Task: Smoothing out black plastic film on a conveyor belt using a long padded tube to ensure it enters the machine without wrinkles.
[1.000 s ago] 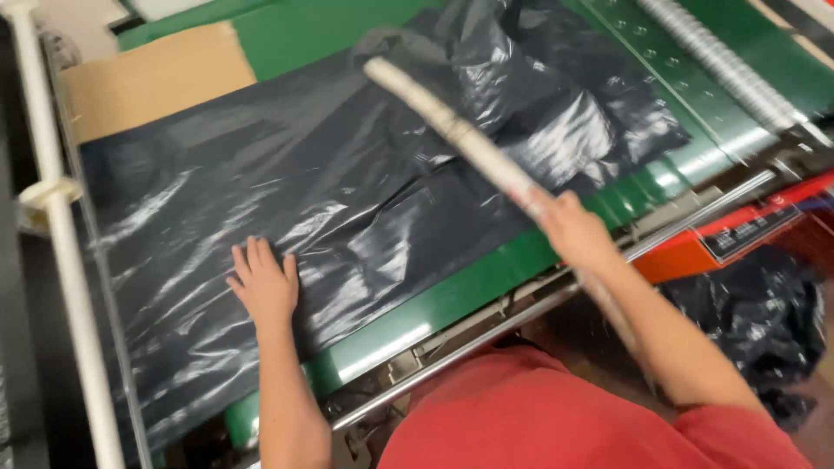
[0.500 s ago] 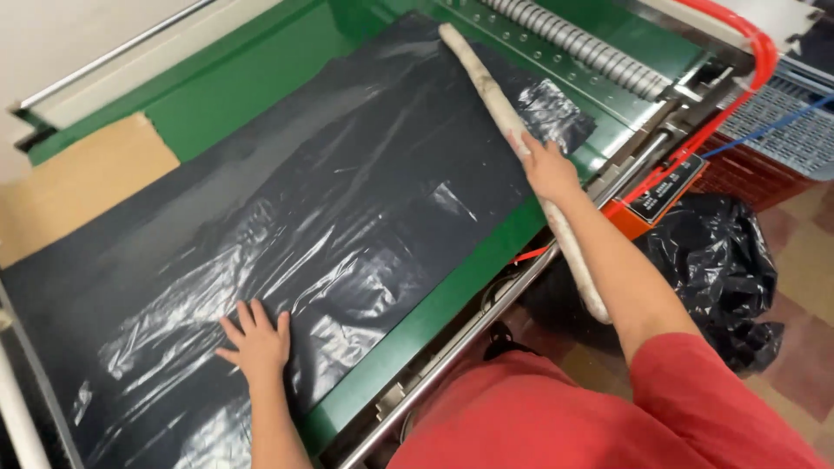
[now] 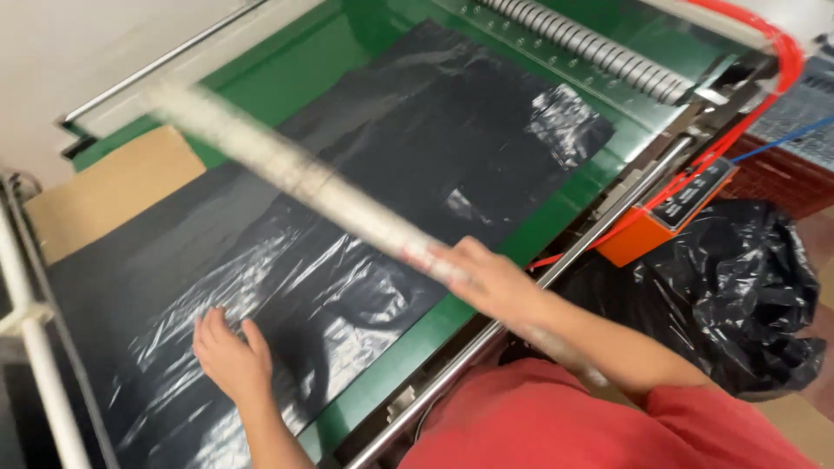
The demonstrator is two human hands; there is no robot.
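Observation:
A stack of black plastic sheets (image 3: 373, 200) lies flat on the green machine table (image 3: 556, 221). My left hand (image 3: 230, 356) presses flat on the glossy plastic near its front left part, fingers spread. My right hand (image 3: 486, 278) grips a long pale stick (image 3: 295, 178), blurred with motion, which reaches diagonally up-left across the plastic. The stick's near end runs under my forearm.
A ridged roller (image 3: 591, 52) crosses the table's far side. An orange control box (image 3: 669, 217) with red hoses sits at the right edge. A full black bag (image 3: 747, 287) stands on the floor at right. Brown cardboard (image 3: 104, 195) lies at left, beside a white rail (image 3: 39, 356).
My right hand has swung the stick leftward across the plastic, from the right end toward the middle. The left hand stays pressed on the sheet. The camera view has shifted.

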